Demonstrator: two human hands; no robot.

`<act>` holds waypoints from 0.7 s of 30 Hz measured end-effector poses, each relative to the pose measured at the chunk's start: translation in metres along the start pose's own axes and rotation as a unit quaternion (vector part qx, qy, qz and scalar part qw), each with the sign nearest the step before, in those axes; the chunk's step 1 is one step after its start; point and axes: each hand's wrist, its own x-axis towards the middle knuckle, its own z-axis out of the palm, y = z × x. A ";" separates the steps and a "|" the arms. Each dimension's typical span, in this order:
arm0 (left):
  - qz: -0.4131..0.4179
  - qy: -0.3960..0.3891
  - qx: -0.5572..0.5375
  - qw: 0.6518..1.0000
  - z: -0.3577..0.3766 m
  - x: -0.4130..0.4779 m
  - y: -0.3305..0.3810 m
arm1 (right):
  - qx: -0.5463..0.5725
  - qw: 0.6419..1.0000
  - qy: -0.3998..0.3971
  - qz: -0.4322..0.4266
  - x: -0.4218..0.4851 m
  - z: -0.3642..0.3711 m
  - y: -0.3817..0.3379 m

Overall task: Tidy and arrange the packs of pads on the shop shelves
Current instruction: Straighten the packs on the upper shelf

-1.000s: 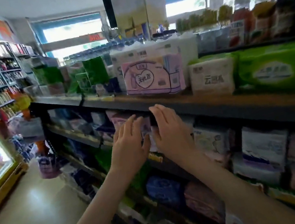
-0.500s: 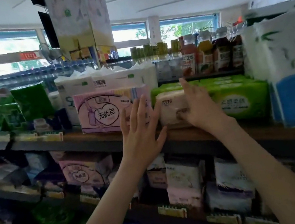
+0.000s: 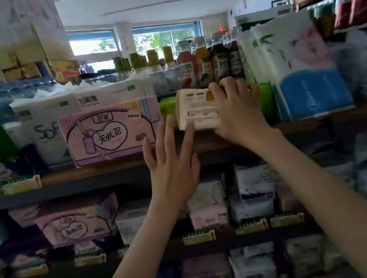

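Note:
On the top wooden shelf [image 3: 109, 168], my right hand [image 3: 236, 110] grips a cream-coloured pack [image 3: 197, 110], fingers curled over its top right corner, and holds it tilted with its printed back toward me. My left hand [image 3: 172, 165] is raised just below and left of that pack, fingers spread and straight, the fingertips close to its lower left corner. A big pink pack with a heart label [image 3: 111, 131] stands to the left on the same shelf. More pad packs [image 3: 75, 224] fill the shelf below.
White tissue packs [image 3: 74, 103] stand behind the pink pack. Green packs [image 3: 266, 100] sit behind the cream one. Tall white-and-blue paper bundles [image 3: 300, 75] stand at the right. Drink bottles [image 3: 201, 63] line the back. Price tags [image 3: 199, 237] run along the lower shelf edge.
My right hand has taken hold of the cream pack and turned it, so its printed back now faces me. My left hand has shifted right, toward that pack.

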 end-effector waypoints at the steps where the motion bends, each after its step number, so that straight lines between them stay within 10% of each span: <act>1: -0.005 0.008 -0.013 1.000 -0.002 -0.004 0.005 | 0.006 0.998 0.056 -0.002 -0.014 -0.002 0.004; 9: 0.057 0.103 -0.133 0.984 -0.021 -0.046 0.077 | -0.027 0.981 0.186 -0.047 -0.146 -0.021 0.034; 21: 0.146 -0.242 -0.373 0.884 -0.008 -0.193 0.184 | 0.154 0.977 -0.147 -0.018 -0.375 0.050 0.097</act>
